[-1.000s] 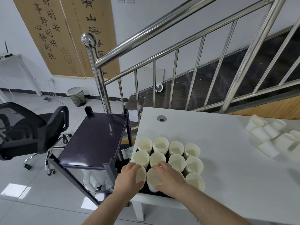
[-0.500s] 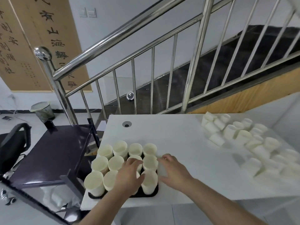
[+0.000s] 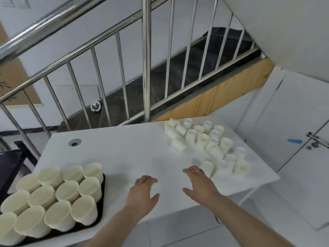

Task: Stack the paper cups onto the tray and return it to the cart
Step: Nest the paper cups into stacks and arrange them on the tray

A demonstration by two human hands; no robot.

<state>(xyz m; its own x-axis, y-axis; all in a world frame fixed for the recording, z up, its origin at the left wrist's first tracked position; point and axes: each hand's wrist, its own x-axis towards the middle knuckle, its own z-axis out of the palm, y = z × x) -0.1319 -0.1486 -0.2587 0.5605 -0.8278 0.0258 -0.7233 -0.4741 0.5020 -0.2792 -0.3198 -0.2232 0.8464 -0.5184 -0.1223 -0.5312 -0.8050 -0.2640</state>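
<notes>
Risk: reaching w/ left hand [image 3: 142,192] and right hand [image 3: 199,182], fingers spread, holding nothing, could scatter loose paper cups [image 3: 210,143] off white table [image 3: 124,152] far right edge. Filled black tray [image 3: 100,217] near-left, cut off by frame; cart barely visible.

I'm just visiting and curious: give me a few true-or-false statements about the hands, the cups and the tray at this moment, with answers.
1. Both hands, left and right, are empty. True.
2. The tray holds upright cups. True.
3. The loose cups lie on the floor. False: they sit on the white table, at its right side.
4. The right hand grips a cup. False: its fingers are spread above the table, short of the nearest loose cup.
5. The tray sits at the table's left near corner. True.
</notes>
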